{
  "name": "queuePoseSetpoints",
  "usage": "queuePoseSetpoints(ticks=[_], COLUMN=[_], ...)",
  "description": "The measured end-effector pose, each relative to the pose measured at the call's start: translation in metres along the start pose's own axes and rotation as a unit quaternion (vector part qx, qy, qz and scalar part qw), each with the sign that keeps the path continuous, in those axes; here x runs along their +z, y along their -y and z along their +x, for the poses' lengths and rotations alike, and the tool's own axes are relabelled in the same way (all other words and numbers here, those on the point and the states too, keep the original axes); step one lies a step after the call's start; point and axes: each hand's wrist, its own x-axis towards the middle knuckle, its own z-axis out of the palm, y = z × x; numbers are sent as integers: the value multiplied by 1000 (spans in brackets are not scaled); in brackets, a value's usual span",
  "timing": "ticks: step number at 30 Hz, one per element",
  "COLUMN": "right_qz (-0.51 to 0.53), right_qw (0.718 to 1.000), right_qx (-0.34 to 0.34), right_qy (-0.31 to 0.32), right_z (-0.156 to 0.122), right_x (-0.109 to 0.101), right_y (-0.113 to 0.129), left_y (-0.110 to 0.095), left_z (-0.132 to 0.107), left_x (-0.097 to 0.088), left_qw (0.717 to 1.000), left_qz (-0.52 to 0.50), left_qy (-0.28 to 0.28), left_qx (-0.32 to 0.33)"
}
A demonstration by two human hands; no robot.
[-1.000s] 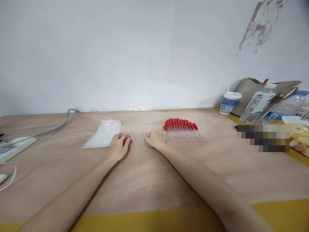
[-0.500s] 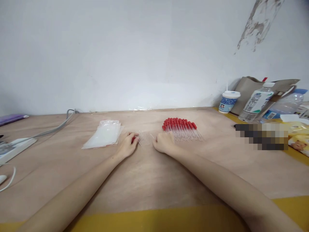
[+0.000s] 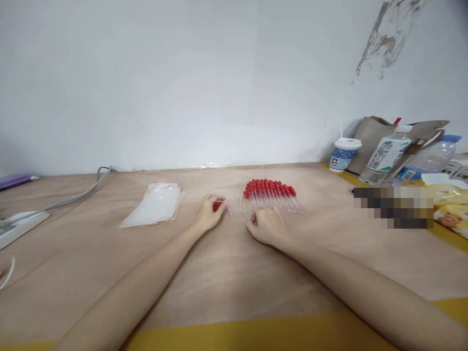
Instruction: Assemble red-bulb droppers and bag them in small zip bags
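My left hand (image 3: 210, 214) is closed around the red bulbs (image 3: 217, 205) of several glass droppers. Their clear tubes (image 3: 231, 204) point right, toward the other hand. My right hand (image 3: 267, 225) is closed, with a thin clear dropper tube (image 3: 244, 213) sticking out at its upper left; the other end is hidden in the fingers. Just behind the right hand lies a fanned row of droppers (image 3: 272, 194), red bulbs at the back and clear tips toward me. Left of my left hand is a stack of clear plastic bags (image 3: 155, 204).
On the right stand a paper cup (image 3: 342, 155), a labelled water bottle (image 3: 385, 155) and a grey bag (image 3: 367, 136). A yellow packet (image 3: 451, 212) lies in front of them. A grey cable (image 3: 82, 197) and white power strip (image 3: 24, 229) are on the left. The wall borders the brown-covered table (image 3: 204, 287).
Both hands have moved right along the table, the left one carrying its droppers. My right hand is now in front of the fanned row. The view has shifted slightly.
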Motion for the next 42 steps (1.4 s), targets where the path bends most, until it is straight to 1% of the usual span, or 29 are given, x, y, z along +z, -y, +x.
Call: queuePoseSetpoints(ticks=[3, 6, 8, 11, 14, 17, 19, 22, 23, 24, 25, 27, 29, 30, 33, 37, 42], right_qz=[-25, -35, -22, -9, -10, 22, 60, 99, 104, 107, 110, 124, 148, 159, 173, 171, 171], right_qw=[1000, 998, 994, 987, 980, 978, 975, 966, 963, 960, 958, 955, 953, 952, 948, 941, 941], right_qx=[3, -10, -27, -77, -114, -116, -124, -158, -174, -189, -202, -213, -210, -208, -222, -247, -247], right_qy=[-13, -61, -99, -138, -161, -173, -172, -178, -177, -175, -172, -165, -161, -158, -148, -156, -158], right_z=[-4, -8, -9, -12, -14, -14, -13, -12, -11, -11, -11, -12, -13, -14, -16, -19, -19], right_x=[-1, -1, 1, 5, 9, 12, 14, 16, 16, 17, 17, 17, 17, 17, 14, 11, 11], right_y=[-5, -10, -12, -11, -9, -10, -13, -17, -18, -19, -19, -19, -19, -18, -16, -13, -10], left_y=[3, 5, 5, 5, 3, 1, -2, -6, -7, -8, -9, -10, -12, -13, -17, -21, -24], left_z=[-5, -10, -10, -9, -8, -7, -8, -10, -13, -16, -20, -30, -41, -46, -55, -53, -53], left_x=[-5, -8, -8, -6, -6, -8, -10, -13, -14, -15, -16, -19, -24, -26, -32, -33, -32], left_qw=[1000, 999, 998, 998, 998, 997, 996, 987, 984, 983, 985, 990, 988, 987, 985, 989, 992], left_qz=[-2, -19, -25, -28, -31, -31, -25, -1, 6, 10, 9, -2, -11, -12, -7, -8, -12], left_qy=[-23, -27, -32, -38, -43, -57, -84, -157, -172, -171, -153, -86, -23, -4, 14, 41, 73], left_qx=[-14, -30, -41, -47, -46, -38, -23, 34, 54, 70, 83, 114, 150, 163, 169, 140, 106])
